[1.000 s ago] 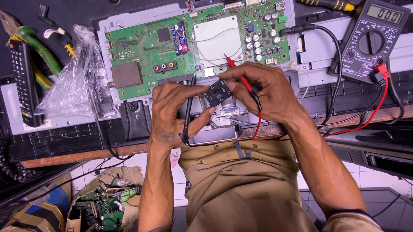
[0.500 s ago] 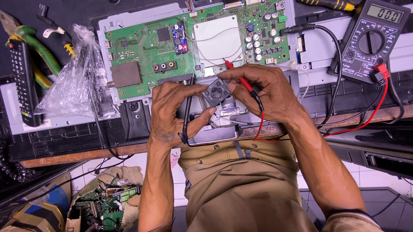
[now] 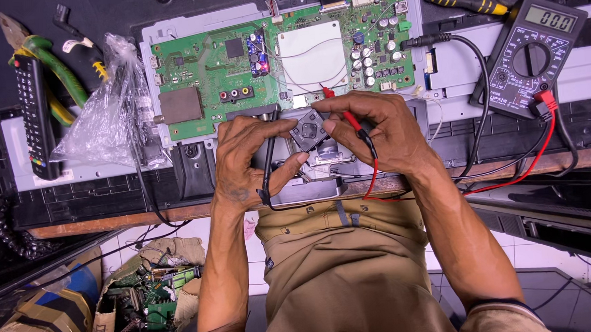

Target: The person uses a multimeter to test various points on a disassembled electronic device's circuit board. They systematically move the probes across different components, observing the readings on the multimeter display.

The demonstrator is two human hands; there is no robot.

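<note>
While both hands work over the green circuit board, the left hand pinches a small dark button module and the black probe; the right hand grips the red probe beside it. Step, by my reading: testing the module with the multimeter. Next calls for steady tip contact on its terminals.

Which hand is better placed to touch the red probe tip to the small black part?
Right, probably. The right hand holds the red probe, its tip beside the small black part. The left hand pinches that part and grips the black probe, so it looks occupied.
</note>
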